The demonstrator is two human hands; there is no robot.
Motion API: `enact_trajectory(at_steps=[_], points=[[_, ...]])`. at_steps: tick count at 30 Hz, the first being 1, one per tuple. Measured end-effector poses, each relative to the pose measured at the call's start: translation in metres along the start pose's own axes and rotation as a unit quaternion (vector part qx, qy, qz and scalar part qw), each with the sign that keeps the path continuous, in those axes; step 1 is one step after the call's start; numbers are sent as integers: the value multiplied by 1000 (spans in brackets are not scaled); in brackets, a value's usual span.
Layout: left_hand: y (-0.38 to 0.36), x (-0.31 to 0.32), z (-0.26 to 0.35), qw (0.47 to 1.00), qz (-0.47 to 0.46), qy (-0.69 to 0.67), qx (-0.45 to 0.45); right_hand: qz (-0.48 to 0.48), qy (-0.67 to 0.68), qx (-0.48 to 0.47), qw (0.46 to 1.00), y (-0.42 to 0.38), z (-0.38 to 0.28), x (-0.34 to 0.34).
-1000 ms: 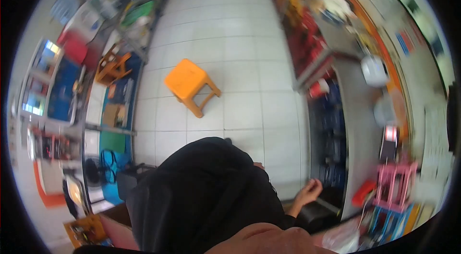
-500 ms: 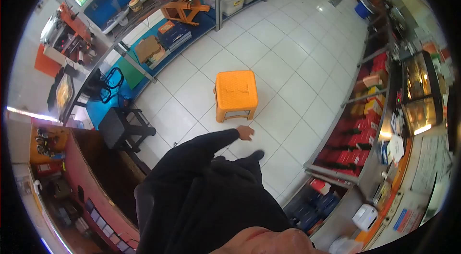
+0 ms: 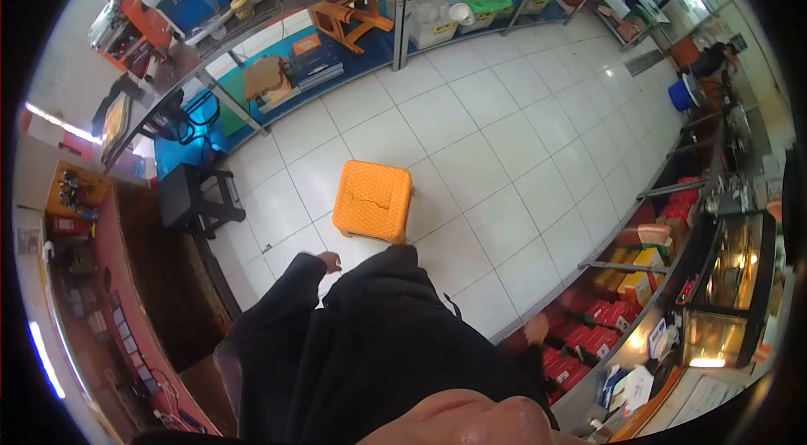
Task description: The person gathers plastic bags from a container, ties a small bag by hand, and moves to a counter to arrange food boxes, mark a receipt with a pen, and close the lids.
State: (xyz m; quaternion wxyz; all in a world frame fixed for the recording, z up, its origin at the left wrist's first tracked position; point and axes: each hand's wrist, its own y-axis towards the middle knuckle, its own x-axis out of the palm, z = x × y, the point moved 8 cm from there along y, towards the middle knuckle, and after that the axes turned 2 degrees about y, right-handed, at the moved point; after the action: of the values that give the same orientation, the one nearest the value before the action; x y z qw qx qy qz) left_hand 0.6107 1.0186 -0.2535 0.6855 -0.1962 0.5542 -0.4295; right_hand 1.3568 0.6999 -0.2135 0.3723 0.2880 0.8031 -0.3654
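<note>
An orange plastic stool (image 3: 374, 200) with a cracked, woven-pattern seat stands upright on the floor in front of me. My left hand (image 3: 330, 262) hangs just short of its near left side, apart from it, fingers loosely spread and holding nothing. Out to the right, my right hand (image 3: 535, 329) is small and blurred beside the shelf of red boxes (image 3: 588, 338). Whether it touches a box, or how its fingers lie, I cannot make out. Black sleeves cover both arms.
A black stool (image 3: 202, 200) stands at left near a red-edged wooden counter (image 3: 147, 302). Metal shelving (image 3: 402, 21) with an upturned brown wooden stool (image 3: 353, 18) runs along the back. At far right, a person (image 3: 713, 60) is near a blue bucket (image 3: 683, 94). A lit glass cabinet (image 3: 727, 294) is at right.
My view has turned and moved forward, so the orange stool sits closer and farther left. My left hand has swung back leftward, and my right hand has come into view at the right.
</note>
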Motion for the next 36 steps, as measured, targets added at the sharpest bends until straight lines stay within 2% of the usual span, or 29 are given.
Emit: enact_trajectory(at_steps=[1, 2, 3, 4, 7, 8, 10, 11, 12, 13, 14, 15, 16, 18, 20, 22, 23, 24, 25, 26, 27, 28, 30, 31, 32, 33, 34, 35, 36], points=[[-10, 12, 13, 1000, -14, -4, -23, 64, -175, -238, 953, 14, -134, -33], [26, 71, 2, 993, -104, -33, -33, 43, -99, -233, 966, 77, -179, -25], [8, 49, 39, 997, -39, -59, -11, 55, -21, -300, 952, 125, -236, -14], [12, 85, 17, 992, -56, -96, -58, -70, 331, -151, 929, 152, -295, -5], [10, 67, 32, 977, -62, -154, -131, -133, 322, -233, 908, 216, -482, 39], [18, 54, 40, 974, -61, -163, -145, -179, 340, -200, 901, 210, -550, 46], [41, 13, 56, 969, -46, -177, -167, -197, 320, -284, 882, 197, -671, 55], [53, -17, 63, 968, -27, -175, -178, -215, 312, -337, 862, 188, -720, 60], [89, -28, 50, 967, 32, -246, -60, -228, 265, -364, 863, 186, -753, 69], [102, -68, 48, 972, 84, -189, -115, -239, 218, -394, 860, 188, -788, 79], [117, -99, 42, 953, 65, -243, -166, -261, 221, -392, 854, 198, -806, 95], [138, -129, 34, 951, 111, -232, -170, -284, 221, -385, 850, 213, -808, 113], [159, -159, 26, 948, 156, -219, -174, -284, 138, -393, 863, 236, -800, 132], [205, -221, 24, 947, 155, -209, -186, -280, 36, -390, 877, 278, -773, 149], [257, -283, 33, 963, 139, -186, -134, -267, -41, -336, 902, 316, -717, 146], [309, -350, 47, 986, 97, -94, -96, -243, -124, -366, 890, 376, -626, 152], [335, -385, 50, 983, 91, -84, -132, -277, -212, -313, 883, 396, -582, 144], [362, -417, 59, 979, 86, -77, -167, -280, -289, -298, 865, 400, -562, 113], [380, -459, 78, 974, 87, -118, -174, -327, -512, -370, 703, 420, -519, 118], [397, -498, 95, 966, 90, -160, -181, -348, -555, -299, 694, 453, -481, 104], [426, -537, 116, 968, 171, -151, -103, -304, -467, -177, 811, 480, -483, 66], [451, -564, 138, 958, 247, -142, -26, -250, -365, -47, 896, 503, -476, 25], [503, -588, 170, 955, 226, -189, -35, -306, -353, -83, 880, 586, -434, 20], [528, -606, 186, 950, 215, -225, -38, -357, -327, -123, 866, 627, -439, 26], [536, -617, 211, 953, 155, -249, -75, -355, -335, -132, 863, 666, -467, 25], [566, -606, 224, 953, 164, -251, -44, -328, -453, -233, 796, 697, -508, 33], [588, -591, 238, 963, 117, -231, -71, -292, -555, -328, 707, 723, -552, 47], [643, -537, 243, 990, 43, -129, -28, -306, -584, -359, 661, 744, -604, 59], [609, -567, 283, 974, -93, -206, -27, -320, -609, -389, 613, 761, -670, 73]])
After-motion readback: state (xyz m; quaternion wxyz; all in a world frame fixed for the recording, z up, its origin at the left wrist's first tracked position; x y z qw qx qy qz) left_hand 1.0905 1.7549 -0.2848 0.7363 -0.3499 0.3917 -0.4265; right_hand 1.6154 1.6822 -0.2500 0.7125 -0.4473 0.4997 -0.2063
